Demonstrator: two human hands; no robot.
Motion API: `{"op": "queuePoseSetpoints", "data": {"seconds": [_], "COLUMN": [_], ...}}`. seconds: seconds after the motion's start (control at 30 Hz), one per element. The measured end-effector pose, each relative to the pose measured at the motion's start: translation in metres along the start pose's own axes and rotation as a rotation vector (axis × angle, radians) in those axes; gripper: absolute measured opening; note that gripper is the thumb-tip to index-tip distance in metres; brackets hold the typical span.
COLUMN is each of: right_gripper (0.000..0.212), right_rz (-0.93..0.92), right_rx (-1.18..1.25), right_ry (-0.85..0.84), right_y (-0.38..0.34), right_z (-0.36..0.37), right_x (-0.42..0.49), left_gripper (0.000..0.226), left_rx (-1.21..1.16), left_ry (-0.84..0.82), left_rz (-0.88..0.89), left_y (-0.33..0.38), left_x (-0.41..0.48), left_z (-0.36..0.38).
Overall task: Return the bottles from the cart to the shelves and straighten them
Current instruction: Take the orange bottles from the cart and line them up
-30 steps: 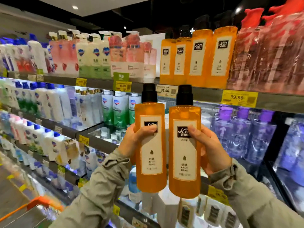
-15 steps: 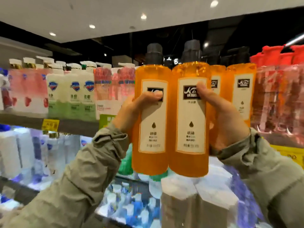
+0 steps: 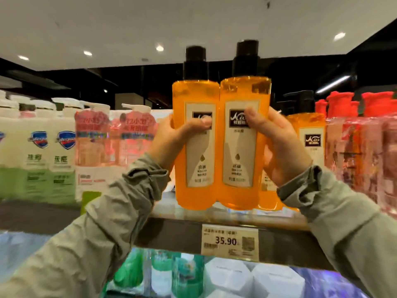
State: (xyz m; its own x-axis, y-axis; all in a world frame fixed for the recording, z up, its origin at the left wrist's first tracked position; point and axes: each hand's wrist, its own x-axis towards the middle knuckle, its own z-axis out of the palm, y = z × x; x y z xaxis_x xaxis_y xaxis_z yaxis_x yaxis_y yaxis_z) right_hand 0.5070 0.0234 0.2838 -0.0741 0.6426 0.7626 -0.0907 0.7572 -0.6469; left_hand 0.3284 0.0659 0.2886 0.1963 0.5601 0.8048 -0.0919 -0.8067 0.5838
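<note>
Your left hand (image 3: 171, 136) curls round the left bottle (image 3: 199, 164), thumb on its label. Your right hand (image 3: 277, 143) grips the right bottle (image 3: 238, 160) the same way. Both are upright and touching above the shelf (image 3: 182, 233); perhaps they rest on it. The price tag (image 3: 229, 241) is at 6 o'clock from them.

The right hand (image 3: 279, 147) partly hides a shelved orange bottle (image 3: 312, 151).
</note>
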Motion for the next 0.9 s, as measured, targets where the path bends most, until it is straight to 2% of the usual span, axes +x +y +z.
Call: {"op": "queuePoseSetpoints", "data": {"seconds": [0.13,0.27,0.4,0.47,0.53,0.57,0.6,0.7,0.83,0.9], "right_gripper": [0.060,0.045,0.048,0.053,0.057,0.058,0.056,0.045,0.047,0.055], "right_rz": [0.047,0.078,0.120,0.117,0.085,0.059,0.035,0.009,-0.037,-0.071], "right_rx": [-0.040,-0.022,-0.029,-0.035,-0.065,-0.083,-0.099,-0.112,-0.180,-0.231], "right_ry": [0.014,-0.016,-0.038,-0.041,-0.041,-0.025,-0.002,0.026,0.005,-0.010], "right_y": [0.026,0.035,0.039,0.041,0.040,0.041,0.041,0.042,0.042,0.042], "right_z": [-0.005,-0.008,-0.009,-0.009,-0.007,-0.006,-0.005,-0.006,-0.005,-0.002], "right_x": [-0.003,-0.004,-0.003,-0.004,-0.004,-0.005,-0.005,-0.007,-0.011,-0.013], "left_gripper": [0.051,0.056,0.054,0.069,0.107,0.115,0.112,0.076,0.071,0.069], "left_rx": [-0.123,-0.042,-0.037,-0.045,-0.025,-0.014,-0.002,0.029,0.150,0.203], "left_ry": [-0.012,-0.041,-0.087,-0.094,-0.048,-0.021,0.008,0.079,0.134,0.157], "left_rz": [-0.068,-0.071,-0.057,-0.064,-0.072,-0.068,-0.050,-0.012,0.018,0.028], "left_y": [-0.025,-0.043,-0.051,-0.054,-0.055,-0.055,-0.055,-0.053,-0.049,-0.047], "left_x": [0.005,0.004,0.005,0.007,0.007,0.005,0.005,0.000,-0.009,-0.011], "left_z": [-0.004,-0.005,-0.007,-0.008,-0.007,-0.007,-0.006,-0.004,-0.003,-0.001]}}
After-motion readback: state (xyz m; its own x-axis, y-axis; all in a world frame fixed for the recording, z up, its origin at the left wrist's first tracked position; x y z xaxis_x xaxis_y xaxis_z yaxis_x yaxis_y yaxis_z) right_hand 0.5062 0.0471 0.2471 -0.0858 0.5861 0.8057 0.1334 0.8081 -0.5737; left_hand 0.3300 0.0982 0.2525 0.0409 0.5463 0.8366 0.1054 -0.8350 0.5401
